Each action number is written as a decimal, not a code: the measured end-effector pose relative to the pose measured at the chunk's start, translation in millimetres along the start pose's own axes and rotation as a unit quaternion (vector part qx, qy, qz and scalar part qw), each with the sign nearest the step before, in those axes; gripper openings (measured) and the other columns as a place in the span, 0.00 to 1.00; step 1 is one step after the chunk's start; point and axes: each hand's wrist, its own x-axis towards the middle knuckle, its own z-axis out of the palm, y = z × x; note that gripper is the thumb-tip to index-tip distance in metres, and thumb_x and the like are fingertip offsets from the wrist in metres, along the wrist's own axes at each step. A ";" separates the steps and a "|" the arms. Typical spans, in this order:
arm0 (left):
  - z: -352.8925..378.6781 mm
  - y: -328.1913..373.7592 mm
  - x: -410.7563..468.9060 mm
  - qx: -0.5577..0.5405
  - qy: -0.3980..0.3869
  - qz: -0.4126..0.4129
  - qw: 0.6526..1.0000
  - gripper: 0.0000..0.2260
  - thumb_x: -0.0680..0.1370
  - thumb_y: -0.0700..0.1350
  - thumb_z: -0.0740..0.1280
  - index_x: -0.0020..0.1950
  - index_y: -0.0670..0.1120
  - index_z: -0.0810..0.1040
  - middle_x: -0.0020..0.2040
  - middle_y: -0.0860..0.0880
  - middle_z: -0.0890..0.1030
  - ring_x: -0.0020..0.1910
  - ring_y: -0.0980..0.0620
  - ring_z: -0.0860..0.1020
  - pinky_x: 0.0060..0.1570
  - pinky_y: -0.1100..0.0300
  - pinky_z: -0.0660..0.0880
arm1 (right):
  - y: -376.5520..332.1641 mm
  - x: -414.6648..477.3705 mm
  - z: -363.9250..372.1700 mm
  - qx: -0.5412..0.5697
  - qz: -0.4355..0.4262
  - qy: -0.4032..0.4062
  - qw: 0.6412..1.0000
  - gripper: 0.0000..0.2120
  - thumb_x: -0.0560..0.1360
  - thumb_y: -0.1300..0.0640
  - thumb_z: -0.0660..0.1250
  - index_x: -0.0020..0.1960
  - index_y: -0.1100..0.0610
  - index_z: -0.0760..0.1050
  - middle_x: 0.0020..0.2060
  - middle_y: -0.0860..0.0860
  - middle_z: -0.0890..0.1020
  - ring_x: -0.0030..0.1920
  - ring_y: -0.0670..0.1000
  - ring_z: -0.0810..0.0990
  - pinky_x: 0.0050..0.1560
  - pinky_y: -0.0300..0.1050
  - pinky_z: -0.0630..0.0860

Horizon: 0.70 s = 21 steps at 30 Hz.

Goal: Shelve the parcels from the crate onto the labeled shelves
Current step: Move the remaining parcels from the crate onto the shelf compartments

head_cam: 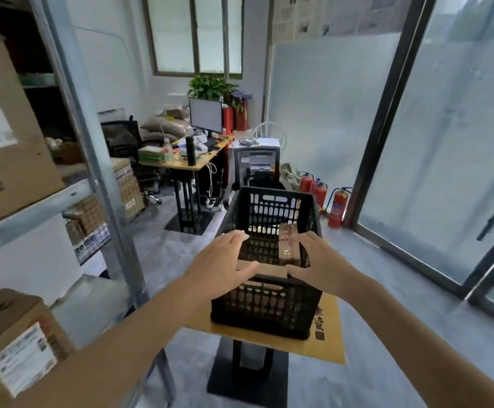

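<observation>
Hovering over the near edge of the black crate in the lower middle of the frame, the left hand and the right hand face each other with a gap between them. Both have their fingers loosely straight and a little spread, thumbs held apart, gripping nothing. Whether the left thumb touches the cardboard below it cannot be told. Inside the crate, a flat cardboard parcel lies against the near wall, between the two hands. A brown taped parcel stands upright toward the right wall, just beyond the right hand's fingers. The crate sits on a small yellow-topped table on a dark pedestal. Along the left edge of the frame stands the metal shelving, with one cardboard box on an upper shelf and another labelled box on a shelf at the lower left.
</observation>
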 end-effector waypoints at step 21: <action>128.7 -102.2 178.5 0.004 -0.238 -0.057 0.970 0.27 0.79 0.54 0.63 0.75 0.48 0.61 0.74 0.52 0.65 0.71 0.52 0.65 0.68 0.57 0.65 | 109.7 201.8 102.3 0.023 0.102 -0.297 0.949 0.46 0.75 0.43 0.70 0.80 0.58 0.46 0.79 0.56 0.48 0.77 0.60 0.55 0.74 0.53 0.61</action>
